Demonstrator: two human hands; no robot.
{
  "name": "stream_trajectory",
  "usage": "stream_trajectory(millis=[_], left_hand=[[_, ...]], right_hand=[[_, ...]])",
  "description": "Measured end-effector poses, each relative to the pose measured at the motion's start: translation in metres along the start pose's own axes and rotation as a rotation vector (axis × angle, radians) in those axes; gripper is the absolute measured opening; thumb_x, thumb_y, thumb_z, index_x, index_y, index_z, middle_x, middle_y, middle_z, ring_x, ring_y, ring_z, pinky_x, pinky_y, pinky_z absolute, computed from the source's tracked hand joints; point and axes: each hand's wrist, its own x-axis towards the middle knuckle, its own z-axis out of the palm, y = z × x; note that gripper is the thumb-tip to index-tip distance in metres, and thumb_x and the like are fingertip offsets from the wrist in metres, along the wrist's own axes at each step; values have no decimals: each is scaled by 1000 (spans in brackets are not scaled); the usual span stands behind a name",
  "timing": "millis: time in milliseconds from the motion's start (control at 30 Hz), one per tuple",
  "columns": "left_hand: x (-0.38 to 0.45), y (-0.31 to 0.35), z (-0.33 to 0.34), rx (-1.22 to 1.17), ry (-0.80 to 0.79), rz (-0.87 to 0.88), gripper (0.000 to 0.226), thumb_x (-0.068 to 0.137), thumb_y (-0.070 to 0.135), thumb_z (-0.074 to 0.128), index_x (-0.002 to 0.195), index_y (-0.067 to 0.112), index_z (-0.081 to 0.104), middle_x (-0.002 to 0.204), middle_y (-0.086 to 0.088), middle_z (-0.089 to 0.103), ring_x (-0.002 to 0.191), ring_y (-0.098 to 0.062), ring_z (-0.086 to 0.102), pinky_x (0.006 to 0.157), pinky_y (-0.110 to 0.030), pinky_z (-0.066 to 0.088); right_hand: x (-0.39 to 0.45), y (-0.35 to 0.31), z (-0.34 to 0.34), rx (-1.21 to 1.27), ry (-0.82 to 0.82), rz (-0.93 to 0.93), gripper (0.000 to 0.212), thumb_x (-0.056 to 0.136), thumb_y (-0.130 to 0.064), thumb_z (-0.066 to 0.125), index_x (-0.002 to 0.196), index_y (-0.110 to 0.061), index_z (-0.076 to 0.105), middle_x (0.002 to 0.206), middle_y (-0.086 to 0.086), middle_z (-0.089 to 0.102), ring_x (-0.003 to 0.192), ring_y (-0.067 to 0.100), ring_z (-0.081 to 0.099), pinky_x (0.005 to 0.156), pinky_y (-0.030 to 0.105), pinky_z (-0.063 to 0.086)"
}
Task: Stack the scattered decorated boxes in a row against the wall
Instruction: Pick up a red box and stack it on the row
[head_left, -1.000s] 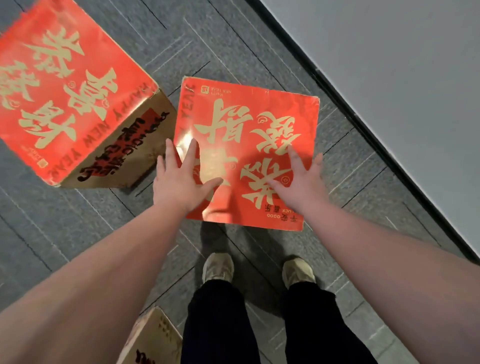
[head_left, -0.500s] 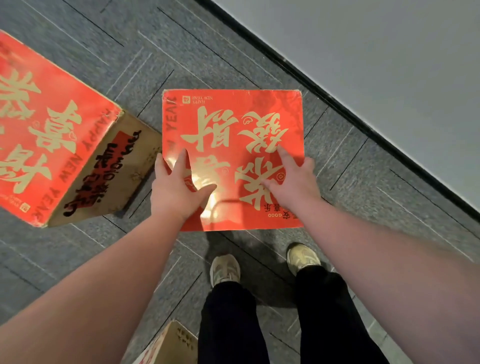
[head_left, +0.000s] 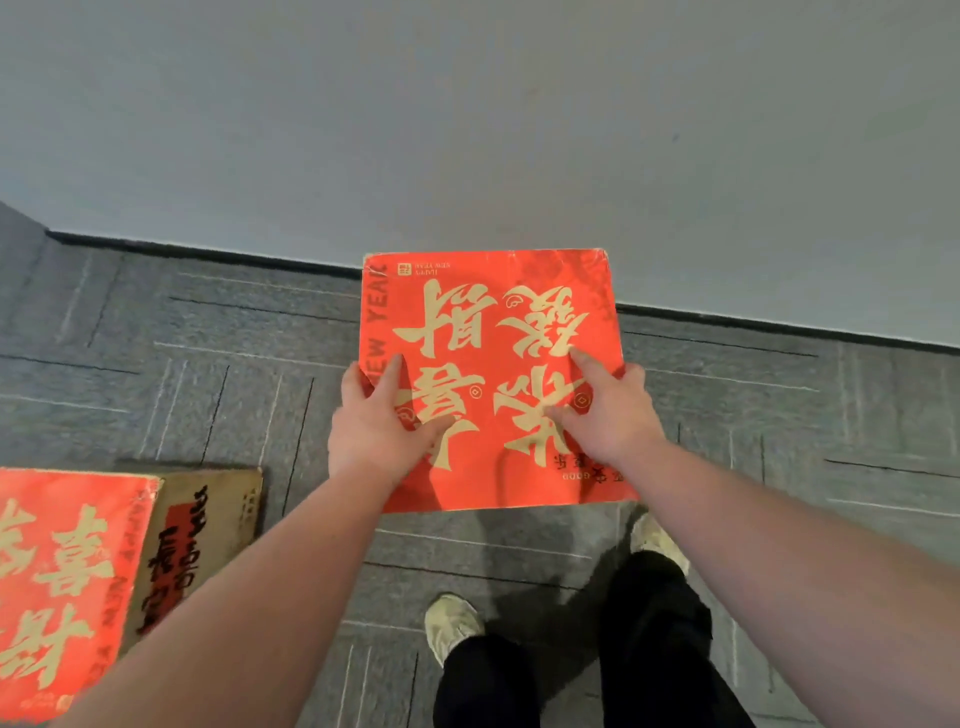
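A red decorated box (head_left: 493, 332) with gold characters is between my two hands, its top face toward me and its far edge over the dark baseboard (head_left: 208, 254) of the grey wall (head_left: 467, 114). My left hand (head_left: 376, 421) holds its left edge, thumb and a finger on top. My right hand (head_left: 608, 410) holds the right edge, with the index finger stretched across the top. Whether the box touches the floor is hidden. A second red and gold box (head_left: 67, 582) stands on the carpet at the lower left, away from the wall.
Grey carpet tiles (head_left: 208, 374) cover the floor along the wall on both sides of the held box. My feet in pale shoes (head_left: 452, 629) and black trousers (head_left: 571, 665) stand just behind the box.
The box between my hands has moved away from the second box and up to the wall. My view has turned to face the wall squarely, and my fingers have shifted toward the box's side edges.
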Motion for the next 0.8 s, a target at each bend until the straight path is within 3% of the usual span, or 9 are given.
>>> stream_trajectory(millis=[367, 800], left_hand=[[-82, 190, -15, 128, -43, 337, 92, 71, 66, 66, 148, 38, 23, 153, 3, 18, 132, -24, 39, 102, -41, 42], [-273, 430, -6, 322, -121, 669, 92, 74, 66, 63, 149, 33, 23, 154, -5, 18, 136, -26, 34, 105, -42, 37]], right_hand=[[-91, 115, -158, 197, 187, 150, 79, 82, -48, 69, 148, -39, 25, 128, 10, 32, 123, 33, 41, 102, 45, 39], [-262, 295, -343, 329, 389, 257, 79, 79, -52, 69, 147, -36, 31, 129, 16, 37, 122, 36, 45, 108, 42, 37]])
